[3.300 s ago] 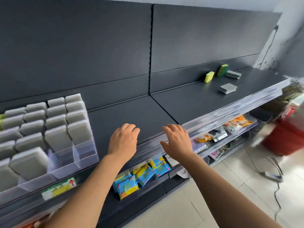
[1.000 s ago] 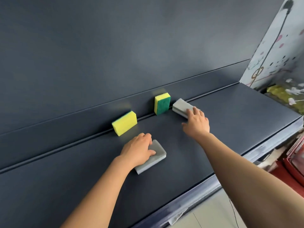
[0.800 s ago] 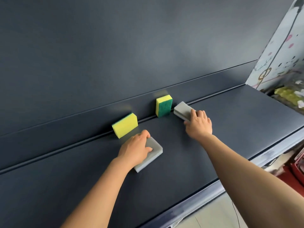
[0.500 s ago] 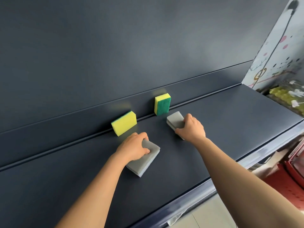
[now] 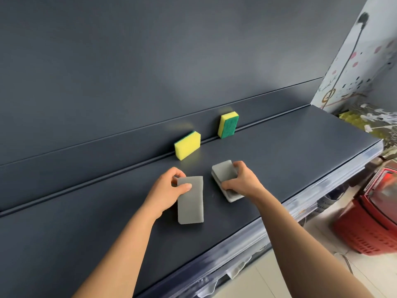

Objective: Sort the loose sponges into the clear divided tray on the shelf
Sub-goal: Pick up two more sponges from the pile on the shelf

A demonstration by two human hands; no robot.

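1. The sponges are looking light, soft and squashy, neither slippery nor fragile. A gentle pinch across the narrow sides is probably suiting them best, since a hard squeeze would only be flattening them.
2. The left hand (image 5: 165, 190) is pinching the left sponge (image 5: 190, 201) at its far end, with the thumb lying on the top face and the fingers curling round the far edge. The grip is narrow. The sponge is lying roughly flat over the shelf (image 5: 300, 151); I cannot tell whether it is lifting clear.
3. The right hand (image 5: 242, 181) is clamping the right sponge (image 5: 224, 175) across its width, with the fingers wrapping its far side and the thumb near its near end. The sponge is tilting, and it is showing layered edges, so it may be two pieces.
4. The yellow sponge (image 5: 187, 147) is leaning against the back rail, and the green-faced sponge (image 5: 228, 124) is standing on end just beside it; no hand is touching either.
5. The tray is not showing here, so both held sponges are awaiting a carry.
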